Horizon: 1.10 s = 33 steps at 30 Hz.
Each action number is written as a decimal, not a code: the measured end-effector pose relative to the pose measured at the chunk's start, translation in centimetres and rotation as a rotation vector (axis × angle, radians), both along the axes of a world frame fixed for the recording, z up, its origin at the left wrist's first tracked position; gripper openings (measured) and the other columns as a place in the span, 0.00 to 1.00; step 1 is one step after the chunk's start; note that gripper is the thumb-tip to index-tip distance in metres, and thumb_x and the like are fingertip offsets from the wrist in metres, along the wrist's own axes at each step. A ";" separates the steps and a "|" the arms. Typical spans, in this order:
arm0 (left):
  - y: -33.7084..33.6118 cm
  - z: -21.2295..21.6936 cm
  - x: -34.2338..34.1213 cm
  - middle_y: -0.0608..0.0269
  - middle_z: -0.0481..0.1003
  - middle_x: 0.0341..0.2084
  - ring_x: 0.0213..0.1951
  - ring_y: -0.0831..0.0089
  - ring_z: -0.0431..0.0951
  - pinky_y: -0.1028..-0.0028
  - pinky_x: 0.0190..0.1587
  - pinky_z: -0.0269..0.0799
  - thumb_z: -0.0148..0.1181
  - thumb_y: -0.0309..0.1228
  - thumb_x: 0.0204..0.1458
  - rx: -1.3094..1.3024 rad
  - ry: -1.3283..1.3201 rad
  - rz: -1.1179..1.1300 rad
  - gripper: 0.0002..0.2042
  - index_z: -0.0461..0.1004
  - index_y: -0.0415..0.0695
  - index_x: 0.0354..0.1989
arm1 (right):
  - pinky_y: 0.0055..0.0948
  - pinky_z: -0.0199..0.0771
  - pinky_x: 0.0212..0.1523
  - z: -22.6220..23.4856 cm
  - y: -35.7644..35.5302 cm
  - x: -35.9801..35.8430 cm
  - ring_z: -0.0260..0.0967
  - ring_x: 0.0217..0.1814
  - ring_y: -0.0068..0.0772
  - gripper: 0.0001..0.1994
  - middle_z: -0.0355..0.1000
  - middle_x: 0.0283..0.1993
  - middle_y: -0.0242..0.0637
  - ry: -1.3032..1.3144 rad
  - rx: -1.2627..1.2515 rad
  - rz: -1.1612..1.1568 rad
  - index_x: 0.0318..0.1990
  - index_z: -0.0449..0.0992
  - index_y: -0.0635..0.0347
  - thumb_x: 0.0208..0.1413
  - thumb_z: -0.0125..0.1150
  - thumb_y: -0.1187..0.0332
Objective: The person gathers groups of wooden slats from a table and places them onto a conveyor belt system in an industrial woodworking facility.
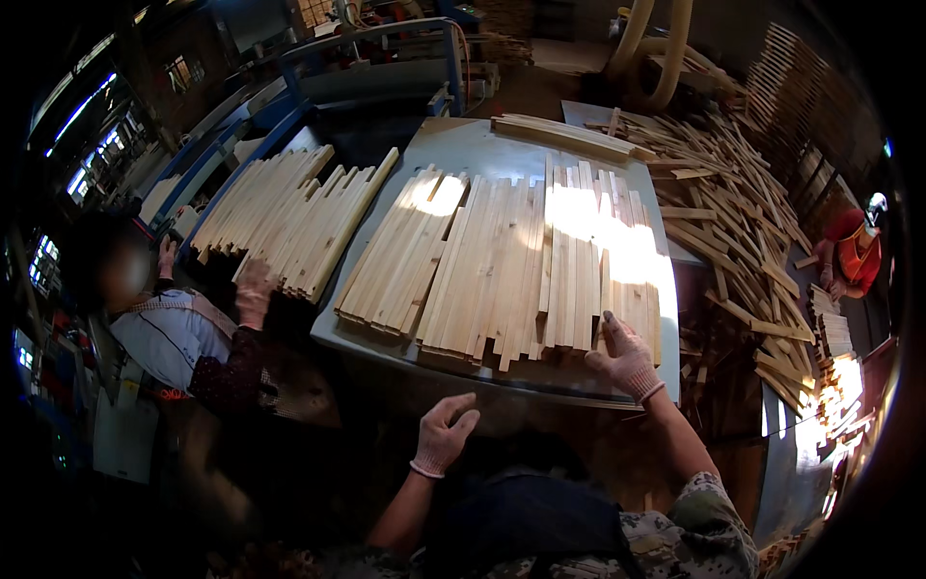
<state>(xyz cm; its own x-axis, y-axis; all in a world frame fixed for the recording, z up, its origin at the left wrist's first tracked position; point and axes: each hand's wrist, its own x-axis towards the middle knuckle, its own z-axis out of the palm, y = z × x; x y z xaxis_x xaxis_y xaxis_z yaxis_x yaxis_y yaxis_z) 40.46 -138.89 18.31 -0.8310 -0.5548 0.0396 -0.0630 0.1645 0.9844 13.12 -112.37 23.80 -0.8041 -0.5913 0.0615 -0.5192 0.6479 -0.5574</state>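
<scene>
the strips (487, 265) lie side by side on a grey table (444, 143), their near ends uneven, with bright light across the right part of the layer. the person's right hand (625, 357), in a pale knit glove, is at the near ends right of the middle, fingers and thumb bent around the end of a strip — whether they pinch it or merely touch it, one cannot tell. the left hand (445, 437), gloved too, hangs in front of the table's near edge, well apart from the strips — thumb and fingers spread, nothing between them. a bundle (569, 140) of longer pieces lies along the table's far edge. on the left, a co-worker (178, 338) has one gloved hand near a second batch (299, 222) of strips. right of the table is a jumbled heap (738, 246) of wood; beyond it is a person in red (851, 249).
</scene>
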 end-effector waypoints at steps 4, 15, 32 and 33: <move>-0.4 -6.7 3.9 0.46 0.83 0.51 0.54 0.56 0.85 0.65 0.58 0.78 0.69 0.39 0.59 0.009 -0.337 -0.094 0.21 0.83 0.36 0.54 | 0.48 0.64 0.76 1.4 -0.6 -1.7 0.62 0.78 0.58 0.48 0.66 0.74 0.60 -0.018 0.004 -0.116 0.77 0.59 0.67 0.59 0.65 0.41; 0.1 -21.1 13.5 0.37 0.83 0.49 0.55 0.45 0.82 0.57 0.58 0.75 0.60 0.45 0.60 0.037 -1.153 -0.114 0.24 0.82 0.35 0.53 | 0.52 0.56 0.80 5.0 -10.6 -8.1 0.45 0.85 0.64 0.49 0.49 0.83 0.61 0.051 0.116 -0.243 0.81 0.52 0.61 0.61 0.64 0.41; 2.1 -35.7 21.8 0.43 0.83 0.52 0.57 0.47 0.81 0.57 0.59 0.75 0.53 0.39 0.66 0.034 -1.385 -0.046 0.19 0.83 0.38 0.52 | 0.57 0.52 0.78 1.3 -13.2 -9.1 0.45 0.86 0.60 0.42 0.51 0.83 0.57 0.134 0.326 -0.311 0.77 0.62 0.59 0.64 0.52 0.38; 2.4 -35.3 21.4 0.44 0.83 0.52 0.57 0.48 0.82 0.57 0.58 0.77 0.55 0.38 0.65 0.157 -1.360 0.125 0.17 0.85 0.41 0.51 | 0.57 0.51 0.78 1.8 -13.5 -8.8 0.45 0.86 0.59 0.42 0.51 0.83 0.57 0.124 0.328 -0.305 0.77 0.63 0.58 0.64 0.52 0.38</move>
<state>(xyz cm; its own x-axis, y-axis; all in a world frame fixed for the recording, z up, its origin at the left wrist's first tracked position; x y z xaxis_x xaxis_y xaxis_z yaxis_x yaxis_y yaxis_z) 61.90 -136.52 -16.94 -0.1084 -0.5513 -0.8272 -0.9895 -0.0201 0.1430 4.31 -125.87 25.62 -0.9426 -0.3334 0.0172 -0.3274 0.9131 -0.2431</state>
